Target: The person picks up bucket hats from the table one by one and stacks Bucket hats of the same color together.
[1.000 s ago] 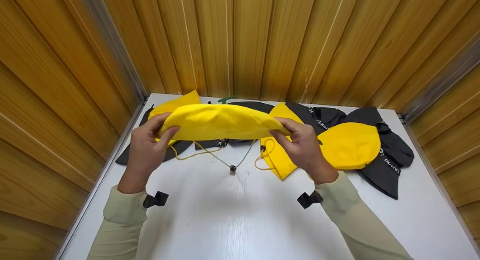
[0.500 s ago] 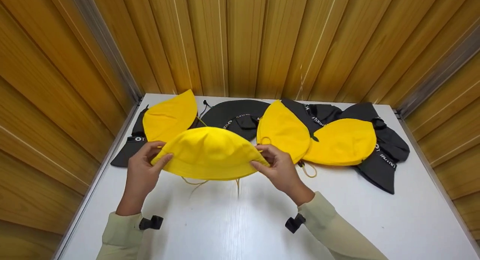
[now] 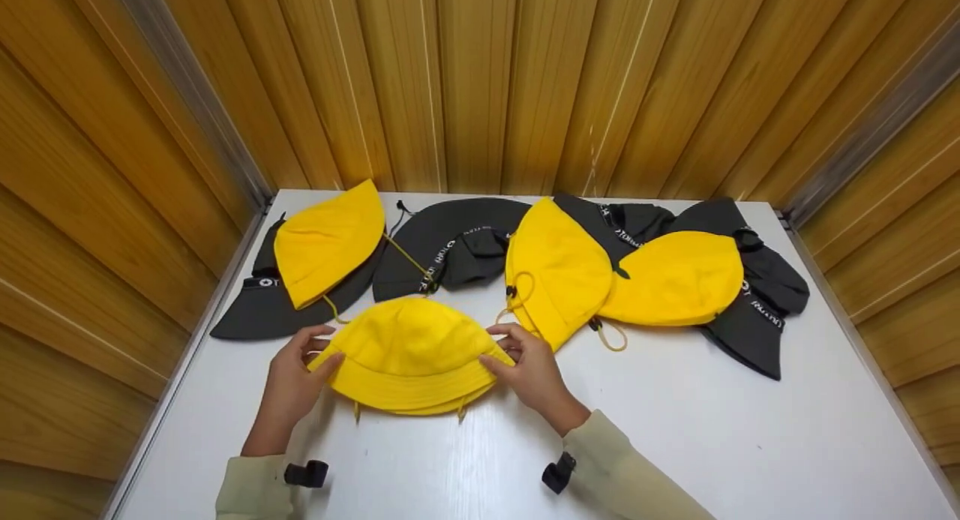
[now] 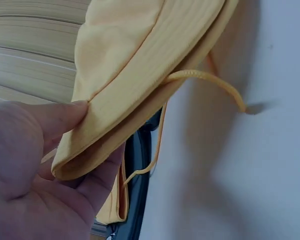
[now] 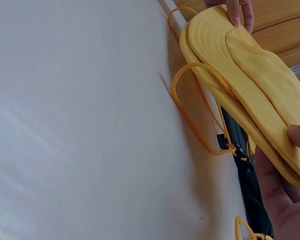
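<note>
A yellow bucket hat [image 3: 412,347], folded flat with its brim toward me, is held by both hands over the front of the white table. My left hand [image 3: 294,377] pinches the left end of the brim, thumb on top and fingers beneath, as the left wrist view shows at the hat's brim [image 4: 125,85]. At the opposite end my right hand [image 3: 529,370] pinches the brim the same way. A yellow chin cord [image 5: 190,115] loops down from the hat in the right wrist view, its tip close to the table.
Behind lie several hats along the table's [image 3: 450,467] back: a yellow hat [image 3: 330,242] over a black one [image 3: 247,310] at left, a black bucket hat [image 3: 457,235] mid-back, and two yellow hats [image 3: 562,272] overlapping black hats [image 3: 772,295] at right. Wood-panelled walls [image 3: 480,85] enclose three sides.
Both hands have brought the yellow hat down and toward me, tilting it so its crown and brim show. The hats behind came into fuller view, and the dangling cord now hangs below the brim.
</note>
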{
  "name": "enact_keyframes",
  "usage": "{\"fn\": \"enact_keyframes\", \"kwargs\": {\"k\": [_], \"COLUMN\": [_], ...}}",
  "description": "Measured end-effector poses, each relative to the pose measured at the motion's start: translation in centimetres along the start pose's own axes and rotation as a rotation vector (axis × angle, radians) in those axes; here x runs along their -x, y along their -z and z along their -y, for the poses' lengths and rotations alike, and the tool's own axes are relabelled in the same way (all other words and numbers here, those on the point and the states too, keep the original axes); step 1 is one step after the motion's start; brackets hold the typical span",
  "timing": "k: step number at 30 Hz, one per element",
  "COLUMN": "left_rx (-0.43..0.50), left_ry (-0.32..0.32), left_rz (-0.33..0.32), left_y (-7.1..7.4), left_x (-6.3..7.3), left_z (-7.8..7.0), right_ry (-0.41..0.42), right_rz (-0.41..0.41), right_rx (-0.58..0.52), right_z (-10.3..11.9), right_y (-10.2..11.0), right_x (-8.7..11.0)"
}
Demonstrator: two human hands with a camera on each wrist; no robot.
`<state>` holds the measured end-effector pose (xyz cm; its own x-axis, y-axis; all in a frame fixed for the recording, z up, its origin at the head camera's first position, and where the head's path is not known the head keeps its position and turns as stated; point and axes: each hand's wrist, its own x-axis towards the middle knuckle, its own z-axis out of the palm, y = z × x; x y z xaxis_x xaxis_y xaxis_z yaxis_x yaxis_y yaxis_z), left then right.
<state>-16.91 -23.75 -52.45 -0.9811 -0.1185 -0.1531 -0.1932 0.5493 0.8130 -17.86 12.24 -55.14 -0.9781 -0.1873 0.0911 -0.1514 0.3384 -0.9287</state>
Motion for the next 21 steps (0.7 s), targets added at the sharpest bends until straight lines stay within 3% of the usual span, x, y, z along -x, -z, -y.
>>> {"fn": "enact_keyframes", "kwargs": {"k": [4, 11, 17, 21], "left_rx": [-0.02, -0.083, -0.127, -0.161], "left_ry": [-0.005, 0.027, -0.008, 0.002], "left_rz": [0.009, 0.023, 0.016, 0.019], "left_y": [-0.7, -1.6, -2.2, -2.4], "left_x": [-0.3, -0.4, -0.4, -0.3], "left_z": [1.1, 2.4, 2.7, 2.5], "right_ry": [-0.042, -0.022, 0.005, 0.034], "right_rz": [-0.011, 0.008, 0.006, 0.013], "right_rx": [0.106, 0.26, 0.354, 0.402], "right_z": [-0.9, -1.1, -1.1, -1.3], "right_y": [-0.8, -1.7, -2.0, -2.1], "right_x": [0.1, 0.0, 0.1, 0.0]}}
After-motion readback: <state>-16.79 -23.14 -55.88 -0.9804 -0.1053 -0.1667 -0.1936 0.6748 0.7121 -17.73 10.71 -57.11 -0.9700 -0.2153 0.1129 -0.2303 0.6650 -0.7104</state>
